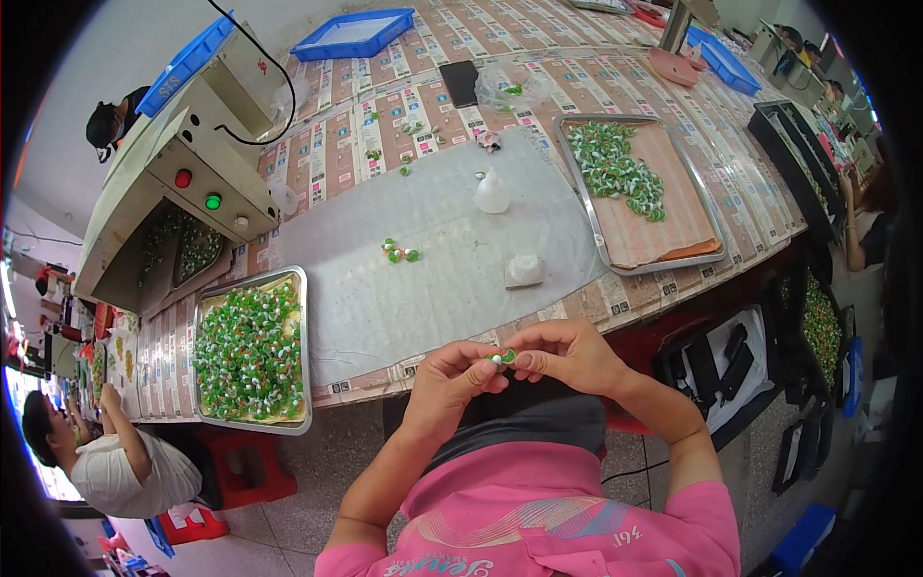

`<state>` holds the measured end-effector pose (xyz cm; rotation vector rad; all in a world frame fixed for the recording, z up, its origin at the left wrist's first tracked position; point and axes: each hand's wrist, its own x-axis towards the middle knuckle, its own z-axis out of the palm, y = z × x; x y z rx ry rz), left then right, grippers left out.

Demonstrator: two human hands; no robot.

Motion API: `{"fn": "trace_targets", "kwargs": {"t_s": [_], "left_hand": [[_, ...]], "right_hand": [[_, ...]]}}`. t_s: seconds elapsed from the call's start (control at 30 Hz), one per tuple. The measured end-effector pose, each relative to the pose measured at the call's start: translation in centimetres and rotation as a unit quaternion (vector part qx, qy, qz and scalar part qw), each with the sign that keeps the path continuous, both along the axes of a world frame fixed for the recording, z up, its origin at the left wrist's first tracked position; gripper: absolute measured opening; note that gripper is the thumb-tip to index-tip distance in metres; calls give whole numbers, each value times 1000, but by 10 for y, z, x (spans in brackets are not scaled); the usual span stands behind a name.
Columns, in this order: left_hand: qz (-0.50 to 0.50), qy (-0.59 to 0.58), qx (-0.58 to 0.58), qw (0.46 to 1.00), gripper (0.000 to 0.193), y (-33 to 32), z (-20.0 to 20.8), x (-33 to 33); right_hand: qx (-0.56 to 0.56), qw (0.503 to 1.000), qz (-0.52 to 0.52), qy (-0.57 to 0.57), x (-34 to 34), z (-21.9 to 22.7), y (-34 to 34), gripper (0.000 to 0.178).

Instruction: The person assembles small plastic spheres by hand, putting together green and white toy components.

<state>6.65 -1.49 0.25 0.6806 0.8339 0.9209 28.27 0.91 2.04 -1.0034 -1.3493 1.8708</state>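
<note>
Just off the table's front edge, my left hand (454, 377) and my right hand (565, 356) meet, pinching a small green and white piece (503, 357) between thumbs and fingertips. It has a touch of orange; its exact kind is too small to make out. A few like pieces (400, 252) lie on the translucent sheet (433, 298) in front of me. On that sheet also stand a white squeeze bottle (491, 193) and a small white pot (525, 270). Many such pieces fill a metal tray (306, 351) at left; another metal tray (716, 252) at right holds more on brown paper.
A beige machine (192, 159) with red and green buttons stands at the left, pieces inside its opening. Farther back are a blue tray (354, 35), a black phone-like slab (460, 84) and a clear plastic bag (514, 88). A person (135, 462) sits at left by a red stool (252, 466).
</note>
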Motion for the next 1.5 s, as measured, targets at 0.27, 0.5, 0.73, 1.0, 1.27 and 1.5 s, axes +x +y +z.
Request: {"fn": "trace_targets", "kwargs": {"t_s": [0.27, 0.5, 0.73, 1.0, 1.27, 1.5], "left_hand": [[-16, -91, -46, 995, 24, 0, -7, -1], [-20, -108, -54, 992, 24, -2, -7, -1], [-15, -92, -47, 995, 21, -4, -5, -3], [-17, -101, -59, 993, 19, -5, -4, -9], [-23, -157, -93, 983, 15, -6, -10, -15], [-3, -142, -44, 989, 13, -9, -16, -10]], "right_hand": [[-22, 1000, 8, 15, -2, 0, 2, 25], [-40, 998, 2, 38, -4, 1, 0, 25], [19, 999, -12, 26, -7, -1, -4, 25], [-6, 1000, -12, 16, -16, 3, -2, 22], [207, 973, -58, -82, -31, -1, -5, 19], [470, 853, -133, -185, -46, -11, -4, 11]]}}
